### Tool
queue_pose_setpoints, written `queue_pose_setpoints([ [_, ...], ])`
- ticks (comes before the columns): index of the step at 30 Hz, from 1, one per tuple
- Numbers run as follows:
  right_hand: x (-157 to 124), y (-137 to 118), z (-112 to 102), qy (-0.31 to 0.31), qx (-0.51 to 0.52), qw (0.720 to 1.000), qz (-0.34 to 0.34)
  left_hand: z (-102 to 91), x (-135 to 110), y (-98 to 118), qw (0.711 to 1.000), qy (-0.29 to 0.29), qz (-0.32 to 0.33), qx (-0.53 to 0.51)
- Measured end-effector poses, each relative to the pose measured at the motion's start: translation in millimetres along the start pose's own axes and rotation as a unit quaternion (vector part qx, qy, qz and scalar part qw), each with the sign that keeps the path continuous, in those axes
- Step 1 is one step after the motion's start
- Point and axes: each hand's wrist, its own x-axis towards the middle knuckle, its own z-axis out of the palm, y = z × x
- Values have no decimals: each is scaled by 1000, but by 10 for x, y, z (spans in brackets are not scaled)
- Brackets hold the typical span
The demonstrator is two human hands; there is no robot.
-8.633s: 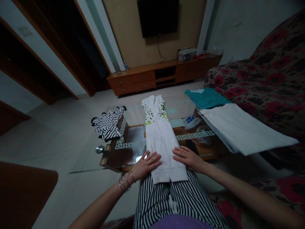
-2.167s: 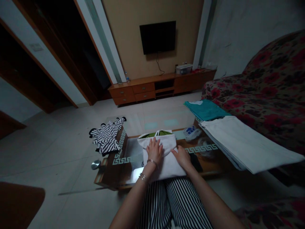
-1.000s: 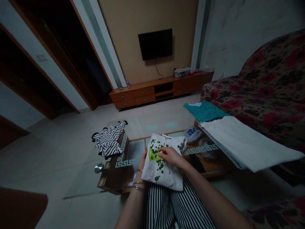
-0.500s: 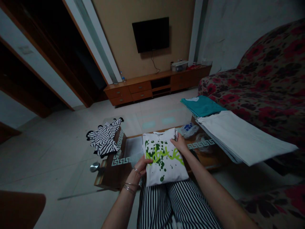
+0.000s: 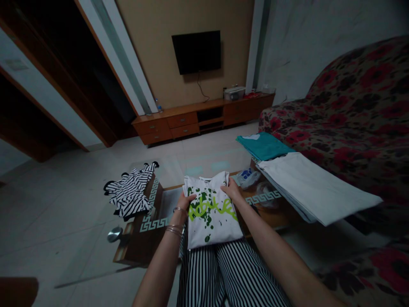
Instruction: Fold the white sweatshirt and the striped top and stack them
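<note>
A folded white T-shirt (image 5: pixel 212 217) with green splotches and lime lettering is held up in front of my striped trousers. My left hand (image 5: pixel 183 202), with bangles on its wrist, grips the shirt's left edge, thumb on the front. At the upper right edge my right hand (image 5: pixel 231 189) pinches the cloth, also with its thumb on top. The fingers behind the shirt are hidden. To the left, a black-and-white striped garment (image 5: pixel 132 189) lies on the glass coffee table. On the right lie folded white trousers or similar cloth (image 5: pixel 316 183) and a folded teal garment (image 5: pixel 265 145).
The glass table has a patterned border (image 5: pixel 155 224) and a lower wooden shelf with plastic bags (image 5: pixel 249 177). A floral sofa (image 5: pixel 345 111) stands at the right. Against the far wall is a low wooden cabinet (image 5: pixel 182 123) below a television (image 5: pixel 196 52). A round metal object (image 5: pixel 114 234) sits at the left.
My left hand has slid up the shirt's left edge, closer to the collar. The shirt stays held in both hands, and the camera view has shifted slightly.
</note>
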Motion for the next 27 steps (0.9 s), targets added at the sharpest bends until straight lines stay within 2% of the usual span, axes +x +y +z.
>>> queue_pose_setpoints([
  [2,19,46,46,12,46,999,-22,-11,36,-62,999,19,47,-11],
  [4,12,100,77,11,100,994,-30,-39,55,-101,997,29,63,-19],
  [9,-52,111,60,-19,131,991,33,-45,41,-36,999,18,10,-43],
  [13,-138,25,14,-55,147,984,84,10,-90,61,999,1,-12,-32],
  [15,-203,-1,-4,-97,199,971,88,10,-187,90,999,-29,-26,-20],
  [17,-281,-13,-25,-155,277,944,88,-19,-284,101,998,-54,-36,-4],
  [20,-399,-28,-92,-206,352,909,87,-73,-401,99,997,-56,-54,21],
  [22,-460,-53,-193,-211,364,903,88,-52,-452,98,996,-57,-68,28],
  [24,-492,-94,-385,-202,368,904,81,74,-491,107,994,-75,-71,30],
  [27,-500,-189,-920,-162,348,922,48,513,-566,139,992,-114,-45,21],
])
